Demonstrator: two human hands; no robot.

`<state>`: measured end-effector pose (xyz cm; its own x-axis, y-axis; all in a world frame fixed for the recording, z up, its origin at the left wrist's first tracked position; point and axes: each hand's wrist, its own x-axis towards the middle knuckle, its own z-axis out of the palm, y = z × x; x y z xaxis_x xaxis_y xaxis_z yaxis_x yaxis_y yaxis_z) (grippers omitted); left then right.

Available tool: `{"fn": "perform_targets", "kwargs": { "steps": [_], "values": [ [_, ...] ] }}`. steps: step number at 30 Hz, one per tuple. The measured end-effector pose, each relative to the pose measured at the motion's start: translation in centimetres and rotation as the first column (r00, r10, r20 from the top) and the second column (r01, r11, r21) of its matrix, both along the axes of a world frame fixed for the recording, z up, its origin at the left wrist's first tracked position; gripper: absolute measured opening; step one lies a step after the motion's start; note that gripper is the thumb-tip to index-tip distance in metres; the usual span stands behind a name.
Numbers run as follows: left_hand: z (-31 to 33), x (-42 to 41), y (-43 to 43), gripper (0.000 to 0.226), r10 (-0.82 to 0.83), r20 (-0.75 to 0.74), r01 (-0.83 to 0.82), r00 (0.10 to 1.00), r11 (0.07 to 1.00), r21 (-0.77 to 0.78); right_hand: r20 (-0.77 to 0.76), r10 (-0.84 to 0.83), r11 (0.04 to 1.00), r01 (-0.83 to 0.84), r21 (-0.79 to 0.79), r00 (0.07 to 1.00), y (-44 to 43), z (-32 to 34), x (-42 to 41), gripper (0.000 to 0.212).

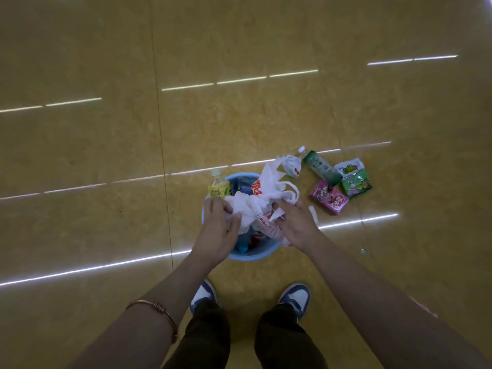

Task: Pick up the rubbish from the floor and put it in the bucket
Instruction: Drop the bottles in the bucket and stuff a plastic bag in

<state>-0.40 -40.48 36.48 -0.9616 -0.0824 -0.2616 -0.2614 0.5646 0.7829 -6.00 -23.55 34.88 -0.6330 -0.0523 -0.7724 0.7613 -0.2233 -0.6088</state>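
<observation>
The left hand (218, 225) closes its grip round the crumpled left end of a white plastic bag (266, 193), which hangs directly over the blue bucket (247, 257). A yellow-labelled bottle (218, 186) leans at the bucket's far-left rim, and other wrappers lie inside, beneath the bag. The right hand (295, 225) grips the bag's right folds. Further right, on the floor (106, 155), lie a green bottle (320, 166), a pink packet (328, 199) and a green packet (356, 183).
</observation>
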Motion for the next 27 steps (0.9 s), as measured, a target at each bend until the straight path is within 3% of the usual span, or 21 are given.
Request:
{"fn": "perform_targets", "kwargs": {
  "steps": [2,4,7,10,12,14,17,20,22,25,26,27],
  "values": [
    [-2.5,0.5,0.3,0.010,-0.077,0.030,0.077,0.997,0.997,0.005,0.009,0.058,0.997,-0.058,0.041,0.998,0.2,-2.1,0.4,0.014],
    [-4.7,0.7,0.4,0.010,-0.156,0.049,0.157,0.987,0.987,-0.017,-0.007,0.231,0.953,-0.225,0.202,0.973,0.6,-4.0,0.9,0.018],
    [-7.2,1.0,0.3,0.026,-0.305,0.117,0.313,0.945,0.948,-0.057,-0.023,0.526,0.795,-0.481,0.370,0.850,0.6,-5.4,1.4,0.032],
    [-9.2,1.7,0.5,0.044,-0.413,0.210,0.445,0.886,0.885,-0.140,-0.026,0.747,0.609,-0.669,0.425,0.664,0.2,-5.9,1.9,0.036],
    [-10.0,2.3,0.5,0.061,-0.448,0.232,0.493,0.863,0.847,-0.200,-0.050,0.814,0.546,-0.734,0.404,0.578,0.3,-5.8,2.0,0.054],
    [-9.9,2.8,0.4,0.082,-0.421,0.235,0.474,0.876,0.841,-0.260,-0.067,0.827,0.533,-0.743,0.405,0.558,0.5,-5.5,2.2,0.071],
    [-8.6,2.4,0.9,0.107,-0.438,0.227,0.494,0.870,0.776,-0.392,-0.008,0.829,0.512,-0.753,0.414,0.559,1.2,-5.2,2.2,0.067],
    [-7.7,1.3,1.4,0.084,-0.475,0.316,0.571,0.821,0.687,-0.450,0.045,0.809,0.529,-0.760,0.378,0.586,1.6,-5.4,2.1,0.059],
    [-7.4,0.8,1.4,0.057,-0.477,0.352,0.592,0.805,0.673,-0.443,0.022,0.831,0.484,-0.741,0.465,0.557,1.6,-4.8,1.9,0.060],
    [-7.6,0.8,1.2,0.046,-0.433,0.355,0.557,0.829,0.702,-0.444,0.141,0.843,0.234,-0.589,0.773,0.519,2.5,-4.4,1.9,0.078],
    [-7.7,0.9,0.9,0.045,-0.421,0.341,0.539,0.841,0.715,-0.446,0.230,0.815,0.162,-0.590,0.791,0.532,2.8,-4.2,2.0,0.082],
    [-7.7,1.1,0.7,0.045,-0.416,0.325,0.526,0.849,0.723,-0.448,0.290,0.786,0.155,-0.628,0.763,0.547,2.8,-4.2,2.3,0.078]
  ]
}}
